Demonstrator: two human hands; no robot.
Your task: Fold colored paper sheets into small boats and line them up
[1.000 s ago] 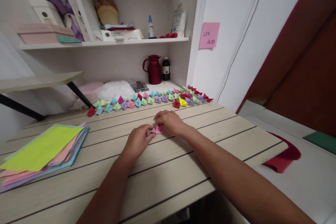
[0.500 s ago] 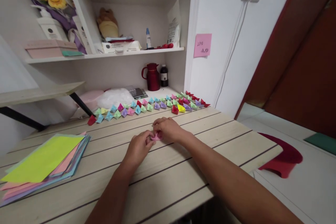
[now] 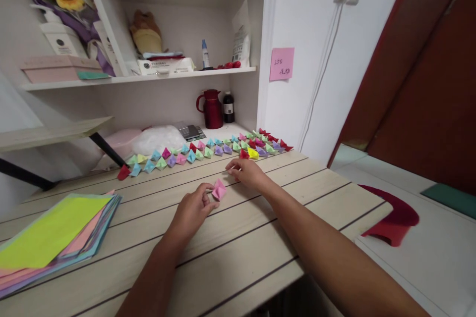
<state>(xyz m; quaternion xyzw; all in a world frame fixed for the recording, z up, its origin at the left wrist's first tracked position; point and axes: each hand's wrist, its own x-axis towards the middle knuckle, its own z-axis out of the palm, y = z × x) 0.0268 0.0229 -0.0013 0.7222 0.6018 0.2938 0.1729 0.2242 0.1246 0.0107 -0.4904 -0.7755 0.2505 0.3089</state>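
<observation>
A small pink folded paper boat (image 3: pixel 219 190) stands on the striped wooden table, at the fingertips of my left hand (image 3: pixel 194 206). That hand's thumb and index finger are spread apart on the boat's left side; whether the index tip touches the paper I cannot tell. My right hand (image 3: pixel 247 172) is apart from the boat, above and to the right of it, with bent fingers and nothing in them. Behind both hands, rows of small paper boats (image 3: pixel 191 156) in several colours line the back of the table.
Coloured paper sheets (image 3: pixel 55 230) are stacked at the left, yellow on top. A raised wooden shelf (image 3: pixel 55 131) with black legs stands at the back left. A red jug (image 3: pixel 213 109) and a dark bottle (image 3: pixel 228 107) stand behind the boats. Beyond the table's right edge is a red stool (image 3: pixel 390 215).
My fingers have come off the pink paper boat, which now shows whole. My right hand has moved up and right, away from it. The view has shifted slightly.
</observation>
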